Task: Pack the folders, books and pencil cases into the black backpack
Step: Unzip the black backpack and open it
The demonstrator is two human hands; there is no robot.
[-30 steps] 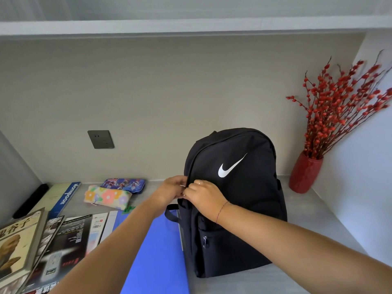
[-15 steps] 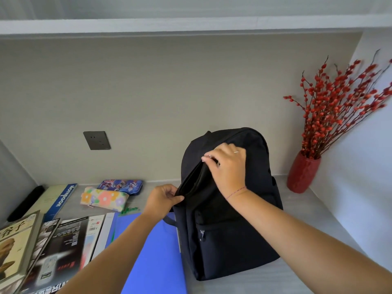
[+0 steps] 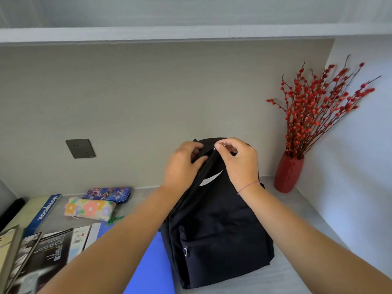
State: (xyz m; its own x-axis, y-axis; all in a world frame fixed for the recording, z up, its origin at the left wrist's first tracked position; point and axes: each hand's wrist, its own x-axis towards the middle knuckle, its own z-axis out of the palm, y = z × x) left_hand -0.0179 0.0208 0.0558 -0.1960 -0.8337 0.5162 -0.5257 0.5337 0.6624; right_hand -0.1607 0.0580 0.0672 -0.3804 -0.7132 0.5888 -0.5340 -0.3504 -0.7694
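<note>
The black backpack [image 3: 220, 232] stands upright on the grey desk [image 3: 297, 211], its white logo partly folded under. My right hand [image 3: 239, 162] pinches the zipper pull at the bag's top. My left hand [image 3: 182, 164] grips the fabric beside the zipper opening. A blue folder [image 3: 152, 266] lies flat to the left of the bag's base. Further left lie a floral pencil case [image 3: 90, 209] and a blue cartoon pencil case [image 3: 107, 194]. Books and magazines [image 3: 51, 255] are spread at the lower left, with a blue-spined notebook [image 3: 42, 211] behind them.
A red vase [image 3: 288, 175] with red berry branches stands in the right rear corner by the white side wall. A dark wall socket [image 3: 80, 148] sits on the back wall. A shelf edge [image 3: 191, 33] runs overhead. A black object [image 3: 10, 209] lies at far left.
My right hand has drawn the zipper pull from the bag's left side up to its top. My left hand has followed up from the side to the top edge of the opening.
</note>
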